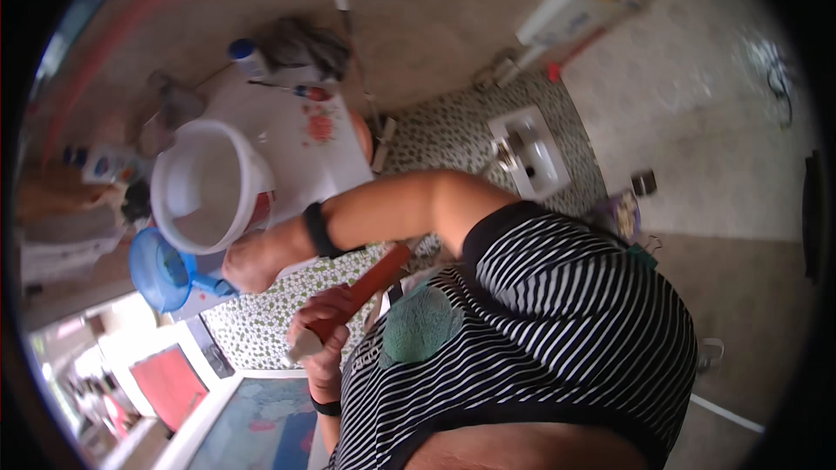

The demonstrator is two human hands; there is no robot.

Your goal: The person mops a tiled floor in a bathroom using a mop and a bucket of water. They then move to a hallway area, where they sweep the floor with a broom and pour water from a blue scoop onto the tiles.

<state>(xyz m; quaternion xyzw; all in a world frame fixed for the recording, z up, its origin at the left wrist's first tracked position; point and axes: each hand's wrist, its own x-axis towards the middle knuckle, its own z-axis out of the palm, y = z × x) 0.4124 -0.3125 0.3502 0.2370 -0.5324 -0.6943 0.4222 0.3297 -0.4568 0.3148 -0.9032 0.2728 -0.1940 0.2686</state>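
Note:
My left hand is closed around a thick reddish-brown stick with a pale end, which slants up toward my forearm. My right hand, at the end of the bent arm crossing the view, is curled and blurred. It is beside the lower rim of a white plastic bucket, close to the handle of a blue plastic dipper. Whether its fingers grip that handle or anything else cannot be told. A rounded green textured patch shows against my striped shirt.
The bucket stands on a white surface printed with red flowers. Bottles and dark cloth lie at its far end. A white ceramic basin is set in the pebble-patterned floor. An open doorway is at lower left.

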